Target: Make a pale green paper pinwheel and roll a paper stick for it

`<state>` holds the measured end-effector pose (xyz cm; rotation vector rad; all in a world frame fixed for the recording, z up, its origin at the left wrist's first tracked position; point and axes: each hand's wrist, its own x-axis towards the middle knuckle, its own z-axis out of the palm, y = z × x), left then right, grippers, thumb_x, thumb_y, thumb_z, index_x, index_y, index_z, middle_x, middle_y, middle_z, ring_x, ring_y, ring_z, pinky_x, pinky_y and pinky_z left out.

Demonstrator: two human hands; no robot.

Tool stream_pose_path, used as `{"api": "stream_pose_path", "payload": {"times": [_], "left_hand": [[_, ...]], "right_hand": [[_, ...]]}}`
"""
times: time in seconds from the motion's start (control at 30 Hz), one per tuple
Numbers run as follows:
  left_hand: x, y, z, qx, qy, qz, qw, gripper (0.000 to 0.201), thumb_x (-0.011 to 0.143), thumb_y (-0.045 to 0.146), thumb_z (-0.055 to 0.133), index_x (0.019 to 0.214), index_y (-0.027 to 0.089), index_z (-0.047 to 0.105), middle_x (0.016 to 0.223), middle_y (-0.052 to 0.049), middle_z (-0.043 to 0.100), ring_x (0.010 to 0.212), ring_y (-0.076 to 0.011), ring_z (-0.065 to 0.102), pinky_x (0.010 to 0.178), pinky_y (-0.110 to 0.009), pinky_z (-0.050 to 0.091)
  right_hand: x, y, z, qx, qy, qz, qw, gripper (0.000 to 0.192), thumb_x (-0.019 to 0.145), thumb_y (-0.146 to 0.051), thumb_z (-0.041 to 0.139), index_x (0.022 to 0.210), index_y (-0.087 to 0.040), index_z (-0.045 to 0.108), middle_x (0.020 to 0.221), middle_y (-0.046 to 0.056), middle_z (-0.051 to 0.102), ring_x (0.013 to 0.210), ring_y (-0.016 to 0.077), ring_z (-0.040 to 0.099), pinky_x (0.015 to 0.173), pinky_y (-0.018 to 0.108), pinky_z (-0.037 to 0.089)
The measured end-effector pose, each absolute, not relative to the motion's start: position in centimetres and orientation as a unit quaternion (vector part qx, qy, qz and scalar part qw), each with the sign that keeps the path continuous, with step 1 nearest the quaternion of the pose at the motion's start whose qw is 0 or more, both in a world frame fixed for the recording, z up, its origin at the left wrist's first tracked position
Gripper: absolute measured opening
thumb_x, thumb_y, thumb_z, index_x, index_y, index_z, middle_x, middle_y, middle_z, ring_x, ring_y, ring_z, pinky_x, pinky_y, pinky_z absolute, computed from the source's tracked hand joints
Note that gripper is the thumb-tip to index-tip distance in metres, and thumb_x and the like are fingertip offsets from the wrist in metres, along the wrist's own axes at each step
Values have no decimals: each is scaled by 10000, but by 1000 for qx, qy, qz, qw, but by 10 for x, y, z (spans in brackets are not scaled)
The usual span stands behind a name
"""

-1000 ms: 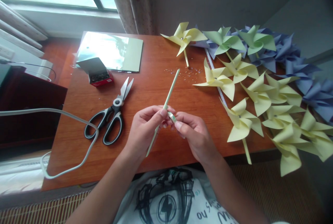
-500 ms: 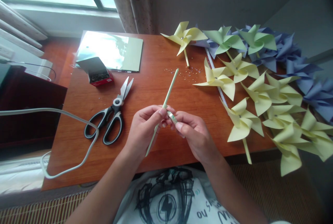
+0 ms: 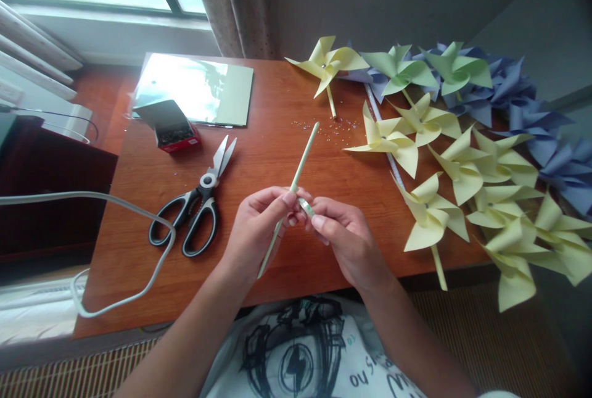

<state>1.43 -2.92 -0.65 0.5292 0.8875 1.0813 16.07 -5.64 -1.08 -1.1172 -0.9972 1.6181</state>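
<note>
My left hand (image 3: 263,219) is closed around a thin pale-green paper stick (image 3: 305,157), which slants up and away to the right. Between the fingertips of my right hand (image 3: 345,231) is a small ring-shaped roll of tape (image 3: 306,206), white with green marks, close beside the stick. Fingers cover part of both things. On the table to the left lie scissors (image 3: 208,181) with black and grey handles, blades spread. Finished yellow paper pinwheels (image 3: 428,210) on sticks lie to the right of my hands.
A small open red box (image 3: 178,139) of dark bits and a plastic-wrapped paper pack (image 3: 238,95) sit at the back left. Tiny bits (image 3: 330,129) are scattered mid-table. Green (image 3: 457,68) and blue pinwheels (image 3: 509,86) crowd the back right. A white cable (image 3: 157,274) loops over the left edge.
</note>
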Motion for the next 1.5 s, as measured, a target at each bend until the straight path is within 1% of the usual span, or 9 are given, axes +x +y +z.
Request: {"api": "stream_pose_path", "payload": {"times": [0.17,0.47,0.67,0.83,1.03,1.17,1.27,1.4,1.5], "left_hand": [[15,-29,-4,237,418,490,727,180,760,296,825,721,125,782,743,-55,718,604,-86,585,565,-173,486],[15,-30,-6,234,409,493,731,173,774,291,816,729,127,782,751,-57,718,617,-82,579,579,-167,480],[14,-31,-8,232,401,494,736,165,792,280,802,730,129,780,765,-56,717,627,-78,579,585,-159,477],[15,-30,-6,223,408,489,738,169,771,284,816,733,123,781,735,-42,702,619,-79,581,589,-164,484],[14,-27,-5,194,412,480,750,192,755,286,815,759,99,769,702,-46,686,595,-90,579,564,-185,492],[13,-26,-7,172,397,478,765,194,771,274,798,757,87,752,645,-24,633,567,-73,550,554,-162,494],[11,-26,-8,164,387,479,771,196,775,255,795,703,93,710,691,-22,628,536,-42,499,499,-126,455],[10,-28,-8,147,380,427,807,231,770,283,799,703,114,657,655,8,567,485,-29,448,391,-107,339],[10,-29,-8,153,371,421,813,251,780,295,790,685,123,632,645,9,554,530,-49,491,475,-127,418]], "right_hand": [[161,-56,-8,-453,-399,667,436,163,885,-316,631,797,-198,702,833,26,597,704,157,438,630,285,318],[159,-57,-12,-445,-402,657,458,166,881,-315,629,837,-198,739,840,25,609,722,156,447,642,282,337],[158,-56,-10,-457,-412,636,464,194,873,-320,625,746,-199,707,794,20,585,725,164,468,652,293,350],[158,-55,-3,-477,-428,630,438,224,896,-320,610,709,-209,661,760,23,575,802,196,544,662,296,370],[159,-55,1,-458,-424,651,432,168,902,-331,635,810,-220,720,857,43,671,909,221,604,756,314,455],[162,-55,1,-443,-412,674,423,167,901,-319,652,885,-224,789,897,36,703,715,156,536,658,286,432],[164,-56,0,-439,-380,683,443,171,909,-330,665,934,-240,809,801,10,672,611,114,434,568,255,368],[163,-57,0,-445,-331,685,473,185,896,-376,696,956,-240,805,715,4,638,608,114,472,505,235,328],[160,-57,0,-453,-352,671,469,200,891,-397,707,956,-230,796,730,13,661,619,125,522,523,242,390]]}}
